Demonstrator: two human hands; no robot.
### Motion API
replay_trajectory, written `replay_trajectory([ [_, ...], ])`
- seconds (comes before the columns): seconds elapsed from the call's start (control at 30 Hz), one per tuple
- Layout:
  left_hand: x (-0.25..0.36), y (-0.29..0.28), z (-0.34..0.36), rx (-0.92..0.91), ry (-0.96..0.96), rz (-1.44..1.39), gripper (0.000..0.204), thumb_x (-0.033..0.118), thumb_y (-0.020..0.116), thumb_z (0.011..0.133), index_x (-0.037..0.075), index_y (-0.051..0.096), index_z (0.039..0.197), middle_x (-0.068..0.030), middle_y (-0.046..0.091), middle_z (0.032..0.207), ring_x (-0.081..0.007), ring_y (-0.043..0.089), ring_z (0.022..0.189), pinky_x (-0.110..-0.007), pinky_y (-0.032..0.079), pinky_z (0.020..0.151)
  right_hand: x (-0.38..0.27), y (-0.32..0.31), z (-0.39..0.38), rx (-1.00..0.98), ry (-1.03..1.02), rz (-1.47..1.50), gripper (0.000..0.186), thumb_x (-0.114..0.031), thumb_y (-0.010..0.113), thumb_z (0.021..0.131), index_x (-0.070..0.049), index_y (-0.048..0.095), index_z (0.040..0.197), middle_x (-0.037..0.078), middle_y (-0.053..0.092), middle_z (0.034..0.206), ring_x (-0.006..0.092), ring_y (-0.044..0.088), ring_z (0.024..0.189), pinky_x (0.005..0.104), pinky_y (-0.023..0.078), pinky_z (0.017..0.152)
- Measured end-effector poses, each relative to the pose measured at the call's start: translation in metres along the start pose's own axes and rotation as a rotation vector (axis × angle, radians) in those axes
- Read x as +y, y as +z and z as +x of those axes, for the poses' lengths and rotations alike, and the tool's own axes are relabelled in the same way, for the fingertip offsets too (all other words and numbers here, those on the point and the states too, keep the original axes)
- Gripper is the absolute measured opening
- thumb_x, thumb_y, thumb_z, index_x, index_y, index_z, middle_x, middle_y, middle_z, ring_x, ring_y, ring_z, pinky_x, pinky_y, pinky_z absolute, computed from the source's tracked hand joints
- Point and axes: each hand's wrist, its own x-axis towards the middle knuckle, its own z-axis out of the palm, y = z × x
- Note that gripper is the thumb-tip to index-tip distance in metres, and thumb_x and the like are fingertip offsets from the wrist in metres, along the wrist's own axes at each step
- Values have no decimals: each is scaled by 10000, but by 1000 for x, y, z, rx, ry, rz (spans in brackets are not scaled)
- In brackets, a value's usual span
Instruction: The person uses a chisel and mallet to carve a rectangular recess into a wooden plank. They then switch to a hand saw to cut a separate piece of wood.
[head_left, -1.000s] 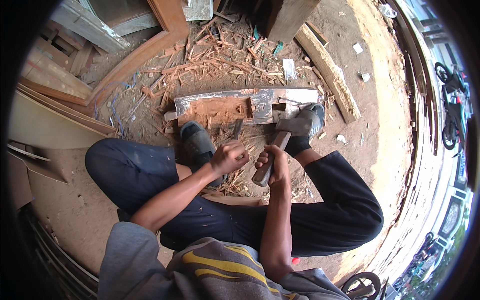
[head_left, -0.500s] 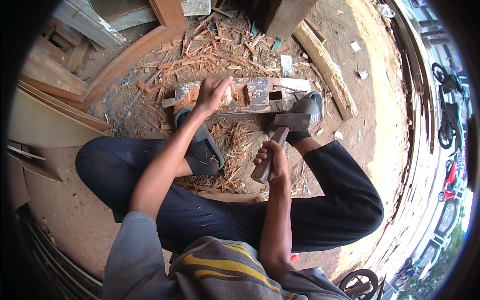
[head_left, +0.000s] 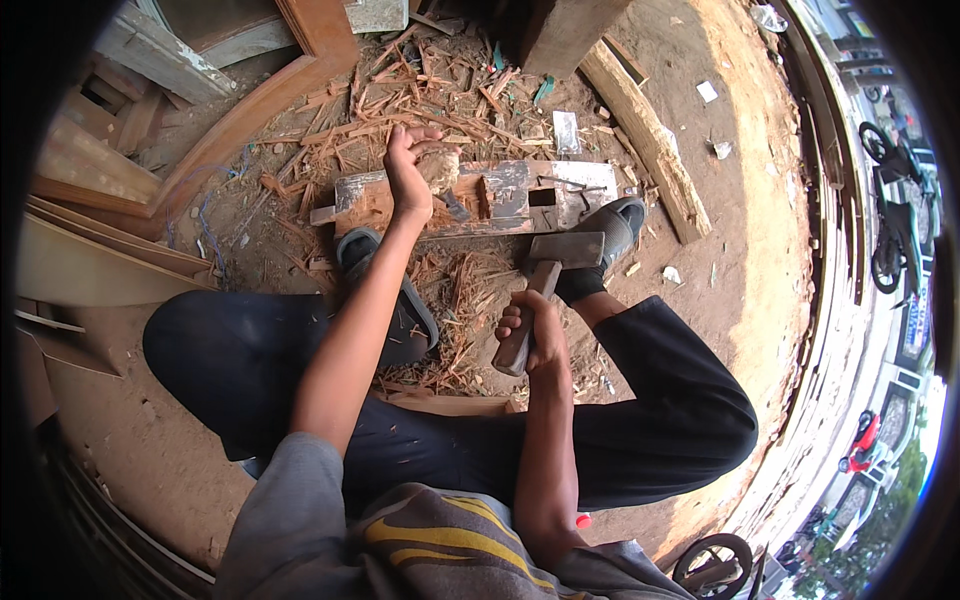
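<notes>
My left hand (head_left: 408,165) holds a chisel by its pale, splintered wooden top (head_left: 437,172), with its dark blade (head_left: 452,208) over the carved recess of a long weathered timber (head_left: 513,196). The timber has peeling white-grey paint and a dark square hole toward its right end. Lower right, my right hand (head_left: 532,325) grips the wooden handle of a mallet-shaped hammer (head_left: 568,249) with a big grey head, in front of my right sandalled foot.
Wood splinters (head_left: 460,280) litter the ground around my feet. Wooden frames (head_left: 190,180) and boards lie at the left. A rough pale beam (head_left: 645,140) and a post (head_left: 555,40) stand or lie beyond the timber. Parked motorbikes (head_left: 885,205) show at the far right.
My left hand has risen from between my feet up to the timber and shifted left with the chisel. My right hand still holds the hammer in about the same place.
</notes>
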Motion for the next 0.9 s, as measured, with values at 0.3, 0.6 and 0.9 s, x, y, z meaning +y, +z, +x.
replay_trajectory([
  [0.3, 20, 22, 21, -207, -244, 225, 636, 546, 295, 899, 17, 570, 677, -113, 618, 676, -206, 627, 648, -311, 464, 734, -8, -3, 19, 111, 34, 22, 123, -125, 506, 817, -61, 410, 859, 15, 413, 641, 101, 409, 506, 263, 384, 447],
  [0.6, 13, 14, 35, -232, -210, 252, 592, 552, 319, 889, 30, 541, 718, -127, 598, 659, -207, 619, 573, -268, 493, 469, -13, 11, 39, 168, 135, -11, 124, -129, 506, 814, -56, 422, 869, 15, 415, 641, 105, 406, 512, 262, 381, 456],
  [0.9, 16, 17, 35, -31, -279, 181, 554, 533, 351, 877, 34, 542, 728, -131, 605, 664, -195, 625, 578, -266, 485, 422, -8, 24, 51, 213, 200, -34, 114, -132, 516, 824, -85, 413, 806, 0, 407, 609, 82, 409, 476, 250, 382, 438],
])
